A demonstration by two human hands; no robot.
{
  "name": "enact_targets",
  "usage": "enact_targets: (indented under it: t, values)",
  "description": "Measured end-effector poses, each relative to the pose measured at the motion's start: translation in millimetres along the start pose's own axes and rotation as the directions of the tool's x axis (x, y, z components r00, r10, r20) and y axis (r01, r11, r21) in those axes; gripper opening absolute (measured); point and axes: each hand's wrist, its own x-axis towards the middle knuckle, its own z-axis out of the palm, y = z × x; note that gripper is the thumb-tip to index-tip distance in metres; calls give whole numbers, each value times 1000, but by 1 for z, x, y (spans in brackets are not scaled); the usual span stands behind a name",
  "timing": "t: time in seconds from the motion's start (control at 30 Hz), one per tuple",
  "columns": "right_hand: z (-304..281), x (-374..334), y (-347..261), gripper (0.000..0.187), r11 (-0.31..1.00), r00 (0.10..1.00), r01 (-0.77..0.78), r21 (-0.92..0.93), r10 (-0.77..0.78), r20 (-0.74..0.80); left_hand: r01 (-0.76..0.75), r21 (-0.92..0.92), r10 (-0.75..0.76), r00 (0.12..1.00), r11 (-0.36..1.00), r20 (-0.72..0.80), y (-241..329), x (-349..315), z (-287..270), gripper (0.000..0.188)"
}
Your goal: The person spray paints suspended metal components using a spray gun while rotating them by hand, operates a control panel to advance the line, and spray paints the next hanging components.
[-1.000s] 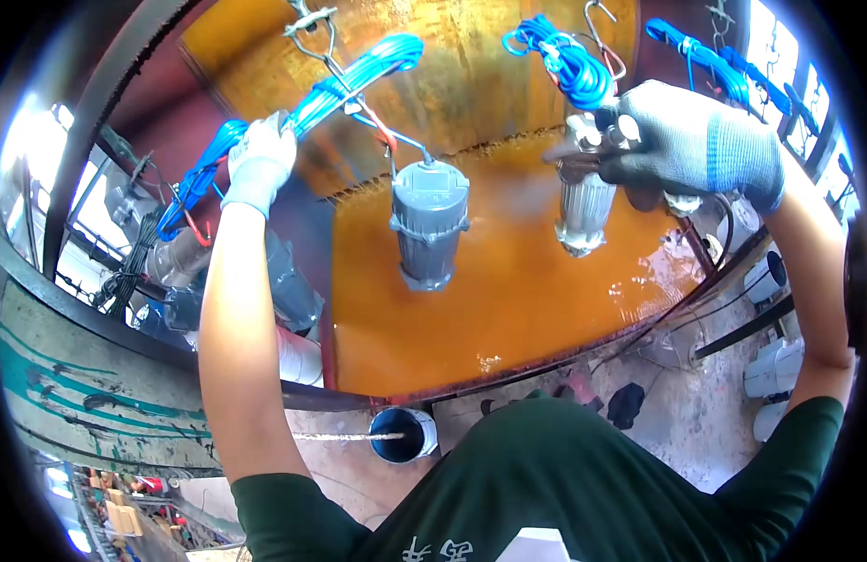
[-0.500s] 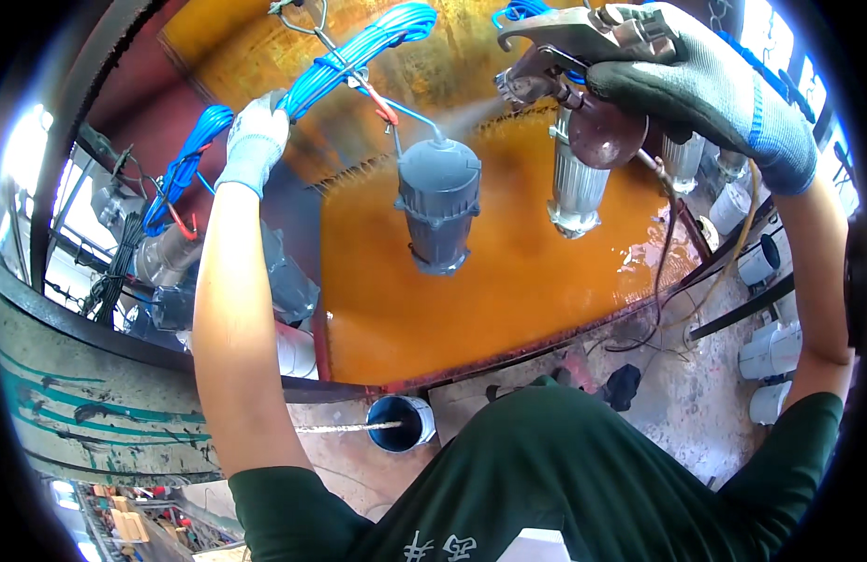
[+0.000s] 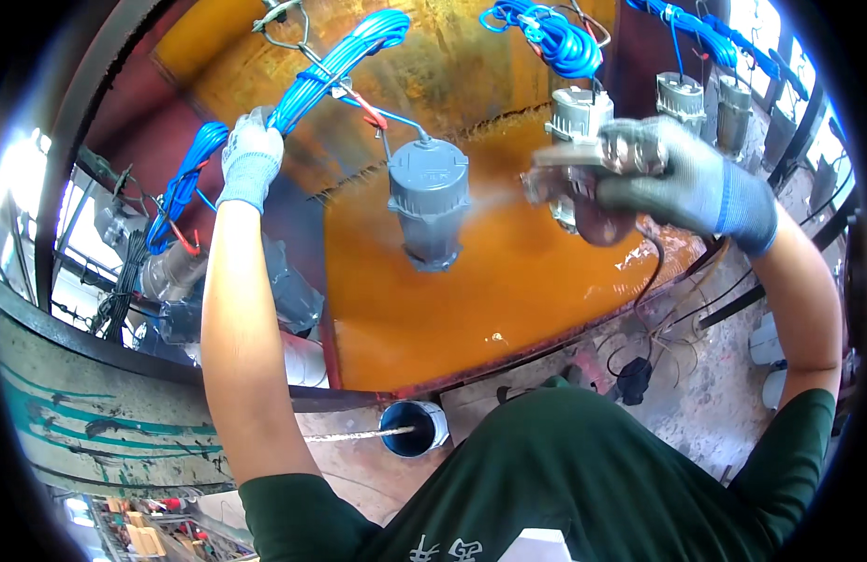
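Head view: left hand [image 3: 253,159] closed on blue cable [image 3: 340,70]; right hand [image 3: 672,178], motion-blurred, fingers curled round spray gun [image 3: 566,178]. Mist [image 3: 494,199] between gun and grey motor [image 3: 429,201], which hangs over orange surface [image 3: 490,309], left of gun.

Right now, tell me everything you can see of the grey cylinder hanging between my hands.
The grey cylinder looks like painted metal: round top, wider upper section with a lugged rim, narrower lower body. It hangs roughly upright over the orange-brown surface, a blue cable entering its top. Faint mist lies between it and the spray gun; neither the left hand nor the right hand touches it.
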Motion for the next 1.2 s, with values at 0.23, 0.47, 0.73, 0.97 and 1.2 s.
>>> enact_targets:
  t: [0.23, 0.47, 0.73, 0.97, 1.2]
  values:
    - [42, -71, 60, 21, 921, 928, -361, 146, 371, -45, -20, 108, 18, 1000, 994, 18, 19, -14, -26, 42]
    - [90, -88, 68, 27, 796, 779, -219, 565, 491, -390, -83, 153, 81, 997, 985, 15, 17, -15, -32, 39]
    - [126, -122, 65, 24, 705, 869, -300, 643, 479, -119, -125, 140, 111, 989, 982, 100, 5, -1, -31, 35]
    - [146, -135, 45, 19, 788, 886, -97, 608, 347, -308, -107, -15, 108, 987, 994, 116, -23, 23, -16, 38]
    - [149, -135, 54, 17, 750, 751, -167, 640, 517, -410, -113, 431, 156, 986, 895, -64, 7, 20, -10, 48]
